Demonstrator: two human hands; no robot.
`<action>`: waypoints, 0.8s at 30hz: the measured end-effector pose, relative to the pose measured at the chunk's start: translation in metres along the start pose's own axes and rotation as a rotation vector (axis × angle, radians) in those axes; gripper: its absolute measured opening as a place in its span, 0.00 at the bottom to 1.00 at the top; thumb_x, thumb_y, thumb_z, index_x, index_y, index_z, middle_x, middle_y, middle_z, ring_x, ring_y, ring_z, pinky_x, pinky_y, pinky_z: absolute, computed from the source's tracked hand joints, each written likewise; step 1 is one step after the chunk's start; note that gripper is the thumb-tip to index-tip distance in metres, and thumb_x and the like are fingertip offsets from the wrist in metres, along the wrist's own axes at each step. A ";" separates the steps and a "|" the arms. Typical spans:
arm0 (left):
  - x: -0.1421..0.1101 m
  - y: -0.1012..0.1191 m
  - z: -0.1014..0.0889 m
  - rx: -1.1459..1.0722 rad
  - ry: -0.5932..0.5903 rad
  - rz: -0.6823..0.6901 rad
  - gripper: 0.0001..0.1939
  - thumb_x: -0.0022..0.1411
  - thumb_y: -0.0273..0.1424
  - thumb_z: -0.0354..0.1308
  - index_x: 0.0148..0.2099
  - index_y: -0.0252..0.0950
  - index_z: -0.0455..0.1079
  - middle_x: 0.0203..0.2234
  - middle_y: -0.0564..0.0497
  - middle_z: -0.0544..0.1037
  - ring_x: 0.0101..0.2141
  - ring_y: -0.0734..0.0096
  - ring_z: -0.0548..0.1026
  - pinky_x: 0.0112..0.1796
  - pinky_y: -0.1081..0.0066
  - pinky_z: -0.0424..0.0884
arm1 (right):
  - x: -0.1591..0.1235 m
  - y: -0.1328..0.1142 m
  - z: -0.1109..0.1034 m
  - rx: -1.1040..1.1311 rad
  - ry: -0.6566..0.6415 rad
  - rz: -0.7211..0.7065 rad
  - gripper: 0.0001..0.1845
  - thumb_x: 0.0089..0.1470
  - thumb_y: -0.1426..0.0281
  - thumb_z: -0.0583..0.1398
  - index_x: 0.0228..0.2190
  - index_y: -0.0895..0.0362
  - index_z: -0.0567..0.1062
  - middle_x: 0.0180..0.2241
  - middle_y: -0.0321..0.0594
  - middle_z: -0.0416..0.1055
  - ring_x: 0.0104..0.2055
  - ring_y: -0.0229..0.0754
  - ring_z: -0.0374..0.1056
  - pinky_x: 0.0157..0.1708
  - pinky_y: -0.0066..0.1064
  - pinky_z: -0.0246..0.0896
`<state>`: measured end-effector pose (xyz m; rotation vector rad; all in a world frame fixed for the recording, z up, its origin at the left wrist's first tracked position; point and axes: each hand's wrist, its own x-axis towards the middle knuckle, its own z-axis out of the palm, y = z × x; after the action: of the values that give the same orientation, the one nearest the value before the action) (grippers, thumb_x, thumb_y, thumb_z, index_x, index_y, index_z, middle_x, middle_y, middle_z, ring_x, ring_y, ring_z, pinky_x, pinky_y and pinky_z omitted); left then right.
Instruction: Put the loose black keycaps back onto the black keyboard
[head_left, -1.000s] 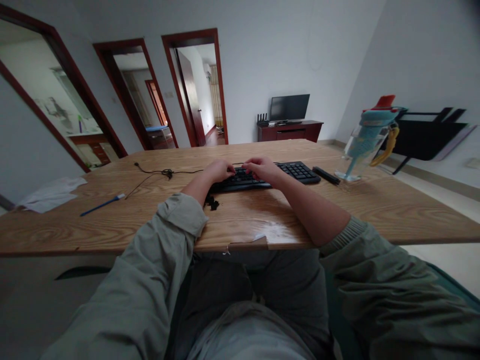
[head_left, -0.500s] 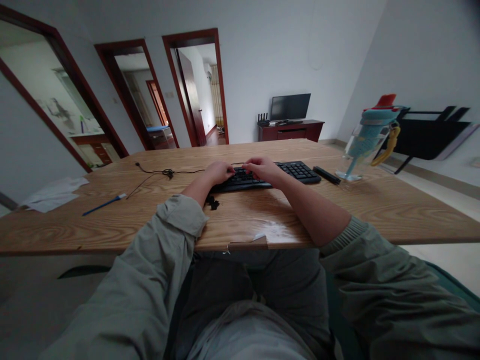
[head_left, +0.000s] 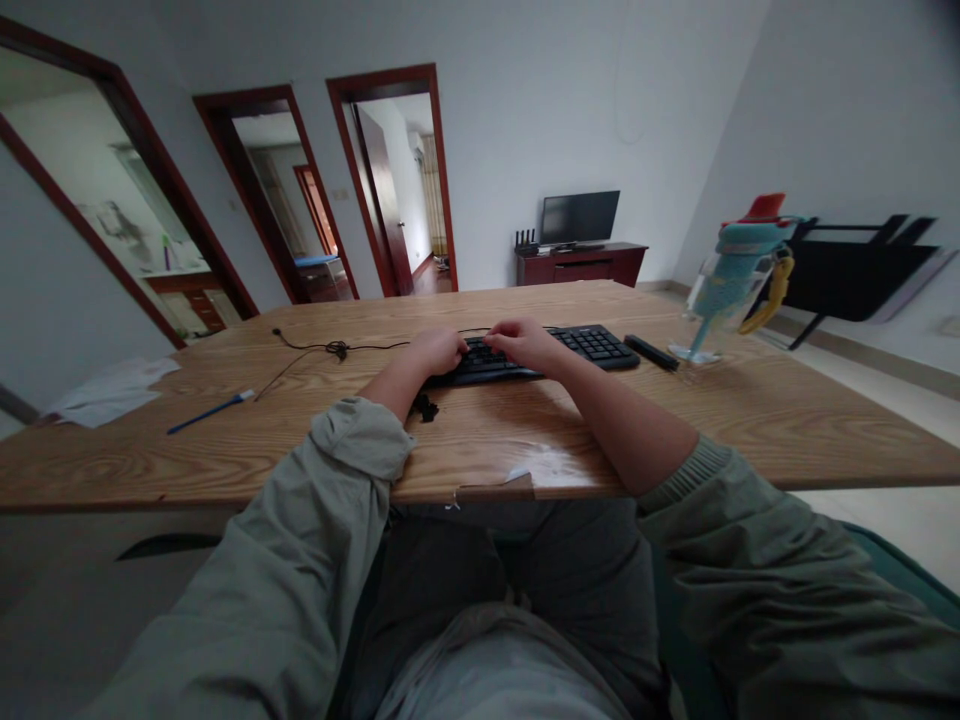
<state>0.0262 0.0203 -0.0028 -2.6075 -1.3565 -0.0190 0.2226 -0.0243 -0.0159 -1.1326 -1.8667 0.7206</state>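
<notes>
A black keyboard lies on the wooden table in front of me. Over its left part is my left hand, its fingers curled in and pressed together at the keys. My right hand rests above the middle of the keyboard, with thumb and fingers drawn into a pinch near the keys. Whatever either hand holds is too small or hidden to make out. Beside my left wrist sits a small heap of black pieces, which look like loose keycaps.
A black bar-shaped object lies right of the keyboard, near a blue bottle with a yellow strap. Leftward are a black cable, a thin blue brush-like stick and white paper. The table's front edge is close to me.
My left hand has curled slightly more over the keys, and the right hand has shifted a little. The view has tilted slightly; the keyboard and other items stay in place.
</notes>
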 end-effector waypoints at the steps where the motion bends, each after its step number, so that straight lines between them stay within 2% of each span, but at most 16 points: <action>1: -0.001 0.001 0.000 0.006 -0.001 -0.006 0.20 0.59 0.31 0.50 0.51 0.47 0.76 0.42 0.49 0.80 0.37 0.63 0.76 0.38 0.69 0.67 | 0.000 0.000 0.000 -0.013 0.003 0.001 0.15 0.51 0.61 0.58 0.30 0.61 0.75 0.23 0.35 0.68 0.22 0.32 0.55 0.23 0.26 0.50; 6: -0.004 0.003 -0.002 0.019 -0.005 -0.036 0.19 0.59 0.32 0.51 0.49 0.45 0.76 0.41 0.47 0.80 0.38 0.61 0.76 0.39 0.68 0.67 | 0.001 0.001 0.000 -0.063 0.003 -0.023 0.15 0.50 0.60 0.58 0.29 0.61 0.75 0.22 0.34 0.67 0.24 0.33 0.56 0.26 0.27 0.51; 11: -0.007 0.005 -0.002 -0.031 0.040 -0.016 0.22 0.58 0.29 0.52 0.54 0.46 0.73 0.45 0.49 0.79 0.40 0.62 0.76 0.40 0.69 0.67 | 0.000 0.002 -0.001 -0.098 -0.013 -0.034 0.15 0.51 0.61 0.57 0.28 0.61 0.75 0.21 0.34 0.65 0.23 0.33 0.56 0.26 0.28 0.51; 15: -0.008 0.004 -0.001 -0.051 0.077 0.008 0.23 0.59 0.28 0.52 0.56 0.46 0.71 0.46 0.48 0.79 0.41 0.61 0.76 0.40 0.69 0.67 | -0.002 0.000 -0.001 -0.120 -0.004 -0.036 0.14 0.52 0.63 0.58 0.29 0.61 0.76 0.22 0.35 0.67 0.25 0.34 0.58 0.26 0.28 0.51; 24: -0.005 0.005 -0.001 -0.039 0.026 -0.015 0.24 0.58 0.29 0.52 0.56 0.48 0.71 0.47 0.49 0.79 0.41 0.62 0.76 0.42 0.69 0.68 | -0.003 -0.001 0.000 -0.125 -0.011 -0.038 0.14 0.52 0.63 0.57 0.29 0.61 0.76 0.22 0.35 0.69 0.25 0.34 0.58 0.27 0.28 0.51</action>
<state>0.0272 0.0135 -0.0028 -2.6191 -1.3805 -0.0823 0.2232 -0.0271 -0.0157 -1.1700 -1.9598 0.5975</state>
